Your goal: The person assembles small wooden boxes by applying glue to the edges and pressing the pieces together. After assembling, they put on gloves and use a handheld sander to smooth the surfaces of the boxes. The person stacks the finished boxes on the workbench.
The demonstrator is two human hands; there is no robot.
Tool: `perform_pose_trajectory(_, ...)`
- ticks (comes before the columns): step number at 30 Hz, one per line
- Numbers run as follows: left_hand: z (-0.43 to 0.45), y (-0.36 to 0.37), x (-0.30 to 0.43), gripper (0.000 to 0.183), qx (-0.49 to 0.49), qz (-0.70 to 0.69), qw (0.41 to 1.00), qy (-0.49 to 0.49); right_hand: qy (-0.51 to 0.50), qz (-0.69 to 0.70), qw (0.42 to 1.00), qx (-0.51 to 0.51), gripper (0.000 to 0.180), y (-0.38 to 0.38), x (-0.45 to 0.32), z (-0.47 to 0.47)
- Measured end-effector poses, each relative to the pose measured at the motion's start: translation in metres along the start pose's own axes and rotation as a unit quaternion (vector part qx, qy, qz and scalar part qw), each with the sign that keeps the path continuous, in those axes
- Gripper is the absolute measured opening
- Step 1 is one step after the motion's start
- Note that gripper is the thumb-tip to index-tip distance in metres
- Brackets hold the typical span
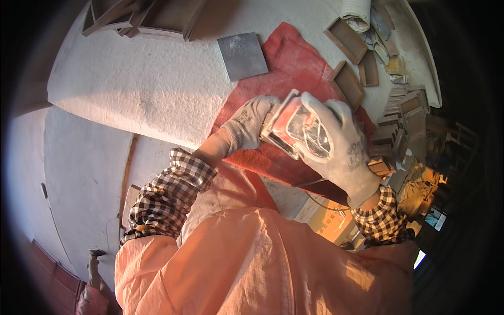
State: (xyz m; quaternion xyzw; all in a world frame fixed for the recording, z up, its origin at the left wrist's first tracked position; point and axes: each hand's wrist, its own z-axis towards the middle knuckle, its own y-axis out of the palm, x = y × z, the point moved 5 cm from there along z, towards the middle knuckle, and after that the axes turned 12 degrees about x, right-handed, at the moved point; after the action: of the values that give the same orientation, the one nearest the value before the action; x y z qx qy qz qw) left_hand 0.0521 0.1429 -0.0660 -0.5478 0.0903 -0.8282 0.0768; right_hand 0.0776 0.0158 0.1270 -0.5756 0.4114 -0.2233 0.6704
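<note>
My right hand (340, 147), in a pale work glove, grips a red and black power sander (285, 122) with a flat rectangular pad. The sander is tilted so its pad faces my left hand (252, 118), also gloved. That hand grips a small brown wooden piece (267, 123) against the pad side; most of the piece is hidden by fingers and sander. Both hands are above a red cloth (289, 51) spread on the pale worktop (157, 86). A thin cord (313, 183) shows below the right hand.
A grey square board (243, 57) lies partly on the cloth. Shallow wooden trays (348, 84) lie at the right, beside stacked wooden boxes (388, 136). More frames (165, 19) stand at the far left. Below are a cardboard box (332, 224) and, lower left, another person (92, 291).
</note>
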Motion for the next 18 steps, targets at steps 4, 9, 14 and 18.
perform_pose_trajectory(4, -0.004, 0.003, -0.005, 0.057, 0.012, -0.066, 0.997, -0.044, -0.006, -0.002, 1.0, 0.023, 0.089, -0.008, -0.003, 0.0)
perform_pose_trajectory(9, -0.006, 0.01, -0.014, 0.077, -0.027, -0.059, 0.998, -0.005, -0.114, 0.009, 0.993, 0.003, 0.078, 0.006, -0.013, 0.006)
perform_pose_trajectory(14, -0.013, 0.012, -0.018, 0.069, 0.012, -0.038, 0.999, -0.001, -0.095, -0.002, 0.995, 0.008, 0.073, -0.002, -0.012, -0.031)
perform_pose_trajectory(18, -0.019, 0.008, -0.007, 0.085, 0.053, 0.028, 0.995, 0.079, -0.09, -0.003, 0.996, 0.011, 0.074, 0.008, -0.024, -0.029)
